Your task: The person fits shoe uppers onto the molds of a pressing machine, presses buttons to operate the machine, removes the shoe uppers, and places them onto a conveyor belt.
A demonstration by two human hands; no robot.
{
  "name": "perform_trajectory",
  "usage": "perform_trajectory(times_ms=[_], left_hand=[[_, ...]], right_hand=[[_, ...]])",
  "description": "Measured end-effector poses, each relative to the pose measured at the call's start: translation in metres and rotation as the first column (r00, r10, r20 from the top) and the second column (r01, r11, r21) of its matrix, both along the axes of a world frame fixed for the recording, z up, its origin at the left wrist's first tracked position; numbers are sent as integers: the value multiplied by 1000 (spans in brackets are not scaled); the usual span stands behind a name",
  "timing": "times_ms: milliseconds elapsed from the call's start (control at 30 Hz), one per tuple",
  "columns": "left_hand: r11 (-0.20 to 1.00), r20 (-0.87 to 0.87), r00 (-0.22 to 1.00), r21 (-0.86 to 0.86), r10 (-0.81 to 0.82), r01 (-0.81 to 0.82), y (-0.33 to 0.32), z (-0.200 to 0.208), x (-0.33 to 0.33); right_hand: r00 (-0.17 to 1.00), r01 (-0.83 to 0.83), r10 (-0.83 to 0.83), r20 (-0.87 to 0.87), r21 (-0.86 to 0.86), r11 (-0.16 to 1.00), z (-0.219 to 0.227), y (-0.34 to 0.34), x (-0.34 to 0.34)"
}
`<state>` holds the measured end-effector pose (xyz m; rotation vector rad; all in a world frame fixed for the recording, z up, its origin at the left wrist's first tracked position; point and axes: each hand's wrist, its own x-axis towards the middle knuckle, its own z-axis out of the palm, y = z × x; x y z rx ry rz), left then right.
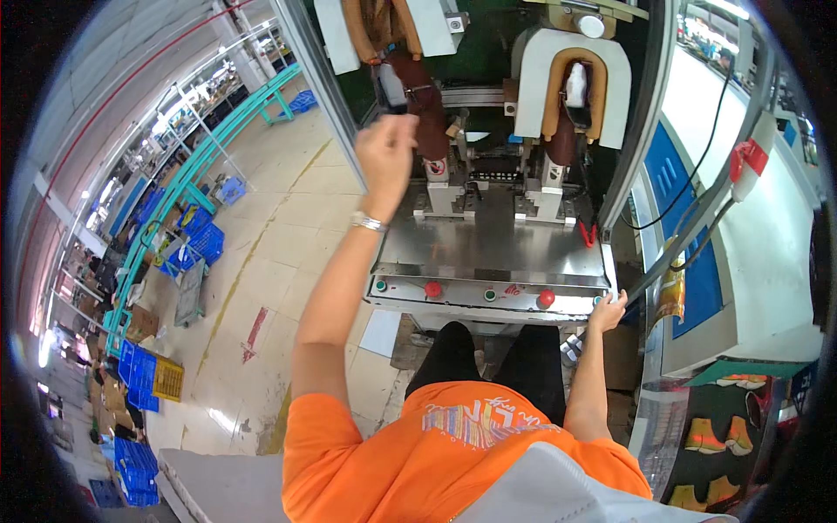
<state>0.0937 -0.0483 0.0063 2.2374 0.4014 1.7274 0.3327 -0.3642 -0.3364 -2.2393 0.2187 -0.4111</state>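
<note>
My left hand (388, 157) is raised beside the left station of a shoe-forming machine, its fingers curled together near a brown boot upper (425, 113) on an upright form. Whether anything is pinched in those fingers is hidden. Above that upper is a white, tan-lined clamp (353, 26). On the right station, a second brown upper (562, 139) sits within another U-shaped clamp (616, 83). My right hand (608, 312) grips the right end of the control panel (462, 305), thumb by a green button. Red buttons (433, 288) and more green ones line the panel.
A steel plate (488, 244) lies between the panel and the forms. Red-handled pliers or clips (588, 233) are at its right. A rack (715, 462) with yellow-orange shoe pieces stands lower right. Blue crates (200, 244) and a green conveyor frame (235, 126) are across the floor at left.
</note>
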Motion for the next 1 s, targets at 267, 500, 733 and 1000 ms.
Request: perform_trajectory(times_ms=[267,500,733,1000], left_hand=[[956,58,986,239,159,-168,49,53,6],[800,44,941,515,335,-309,94,64,16],[868,167,980,464,112,-178,108,70,21],[800,387,914,507,123,-322,62,37,-56]], right_hand=[[998,16,-28,49,234,972,-30,-25,31],[991,-19,-39,125,434,901,-10,-45,-1],[984,-122,57,171,397,910,0,-82,-27],[876,-478,440,198,481,735,80,-41,-71]])
